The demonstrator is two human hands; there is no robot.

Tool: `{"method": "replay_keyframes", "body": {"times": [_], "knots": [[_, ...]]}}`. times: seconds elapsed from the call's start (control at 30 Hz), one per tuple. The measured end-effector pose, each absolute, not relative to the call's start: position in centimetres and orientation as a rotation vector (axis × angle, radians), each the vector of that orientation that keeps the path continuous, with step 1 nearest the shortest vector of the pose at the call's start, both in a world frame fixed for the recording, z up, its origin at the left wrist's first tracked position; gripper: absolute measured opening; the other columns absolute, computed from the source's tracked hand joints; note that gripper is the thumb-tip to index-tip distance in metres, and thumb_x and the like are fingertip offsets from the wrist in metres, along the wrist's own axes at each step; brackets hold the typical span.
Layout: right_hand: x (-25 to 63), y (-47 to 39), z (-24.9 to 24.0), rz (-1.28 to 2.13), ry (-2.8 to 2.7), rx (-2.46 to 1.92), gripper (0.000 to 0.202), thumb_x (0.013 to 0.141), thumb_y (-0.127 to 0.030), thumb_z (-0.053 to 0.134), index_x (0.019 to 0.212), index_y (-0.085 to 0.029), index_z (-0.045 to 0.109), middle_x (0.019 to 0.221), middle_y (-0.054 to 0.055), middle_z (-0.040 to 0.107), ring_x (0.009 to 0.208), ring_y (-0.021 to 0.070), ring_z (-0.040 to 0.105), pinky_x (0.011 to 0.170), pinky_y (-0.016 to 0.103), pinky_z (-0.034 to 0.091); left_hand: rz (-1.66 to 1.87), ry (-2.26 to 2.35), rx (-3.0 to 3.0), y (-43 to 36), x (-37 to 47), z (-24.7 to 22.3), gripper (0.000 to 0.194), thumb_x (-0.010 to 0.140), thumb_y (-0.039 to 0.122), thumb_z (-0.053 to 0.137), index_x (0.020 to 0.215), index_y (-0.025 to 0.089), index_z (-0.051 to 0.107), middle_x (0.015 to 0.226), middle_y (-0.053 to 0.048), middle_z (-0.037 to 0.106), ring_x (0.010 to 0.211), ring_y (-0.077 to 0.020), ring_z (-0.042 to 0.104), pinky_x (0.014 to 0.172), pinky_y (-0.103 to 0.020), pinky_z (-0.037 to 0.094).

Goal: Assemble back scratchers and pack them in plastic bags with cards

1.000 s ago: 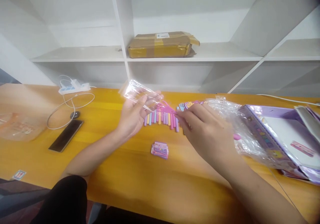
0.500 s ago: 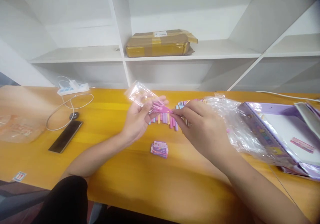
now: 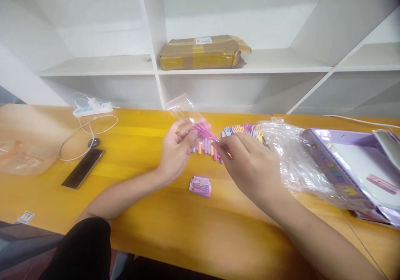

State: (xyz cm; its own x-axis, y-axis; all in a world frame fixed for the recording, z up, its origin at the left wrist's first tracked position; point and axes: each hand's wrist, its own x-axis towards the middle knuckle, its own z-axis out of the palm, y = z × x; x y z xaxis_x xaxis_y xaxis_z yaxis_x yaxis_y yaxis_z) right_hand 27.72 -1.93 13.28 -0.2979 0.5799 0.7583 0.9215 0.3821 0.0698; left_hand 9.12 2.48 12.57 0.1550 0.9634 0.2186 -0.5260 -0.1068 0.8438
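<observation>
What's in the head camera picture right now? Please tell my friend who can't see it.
A person's left hand and right hand hold a pink hand-shaped piece over a yellow-brown table, with a clear plastic bag at the left hand. Nearby lie colorful sticks and small stacked cards, with crumpled plastic and an open purple box to the right.

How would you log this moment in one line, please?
Left hand: holds bag, thumb at pink piece | Right hand: pinches pink piece | Cards: stacked on table
</observation>
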Motion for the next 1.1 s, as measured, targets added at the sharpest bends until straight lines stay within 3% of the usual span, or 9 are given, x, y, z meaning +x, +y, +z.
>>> {"method": "replay_keyframes", "body": {"times": [0.17,0.53,0.67,0.87,1.1], "knots": [[28.0,-2.0,13.8,-0.727,-1.952,-1.274,0.020,0.104,-0.025,0.061,0.084,-0.020,0.058,0.074,0.000,0.063,0.070,0.0122,0.053,0.056,0.029,0.025,1.370,0.617,1.104,3.1,8.5,12.6,0.052,0.085,0.032,0.087,0.127,0.022,0.057,0.136,-0.012,0.074,0.121,-0.0266,0.074,0.104,-0.040,0.060],[28.0,-4.2,15.6,-0.954,-2.033,-1.313,0.025,0.089,0.003,0.055,0.077,-0.018,0.053,0.070,0.000,0.053,0.069,0.0133,0.043,0.057,0.032,0.021,1.392,0.613,1.158,3.3,8.2,12.4,0.044,0.089,0.033,0.084,0.125,0.022,0.061,0.132,-0.013,0.076,0.114,-0.0224,0.077,0.100,-0.037,0.061],[28.1,-4.7,16.3,-0.962,-2.062,-1.300,0.028,0.089,0.005,0.052,0.073,-0.018,0.052,0.069,0.001,0.053,0.069,0.0136,0.043,0.058,0.034,0.021,1.378,0.627,1.094,3.3,8.3,12.5,0.035,0.091,0.036,0.082,0.116,0.020,0.065,0.122,-0.011,0.080,0.105,-0.0206,0.079,0.093,-0.034,0.063],[28.2,-4.9,16.8,-0.998,-2.060,-1.304,0.029,0.088,0.005,0.051,0.072,-0.018,0.053,0.068,0.002,0.053,0.070,0.0160,0.039,0.058,0.035,0.019,1.365,0.631,1.071,3.2,8.0,13.3,0.031,0.088,0.036,0.084,0.108,0.017,0.069,0.112,-0.010,0.082,0.105,-0.0231,0.079,0.099,-0.041,0.064],[28.0,-4.7,16.4,-1.075,-1.996,-1.309,0.030,0.089,0.004,0.053,0.069,-0.019,0.049,0.066,0.002,0.050,0.069,0.0155,0.038,0.059,0.034,0.020,1.360,0.642,1.018,2.5,8.8,12.6,0.026,0.085,0.032,0.087,0.098,0.017,0.070,0.093,-0.002,0.080,0.094,-0.0173,0.078,0.096,-0.036,0.064]]}}
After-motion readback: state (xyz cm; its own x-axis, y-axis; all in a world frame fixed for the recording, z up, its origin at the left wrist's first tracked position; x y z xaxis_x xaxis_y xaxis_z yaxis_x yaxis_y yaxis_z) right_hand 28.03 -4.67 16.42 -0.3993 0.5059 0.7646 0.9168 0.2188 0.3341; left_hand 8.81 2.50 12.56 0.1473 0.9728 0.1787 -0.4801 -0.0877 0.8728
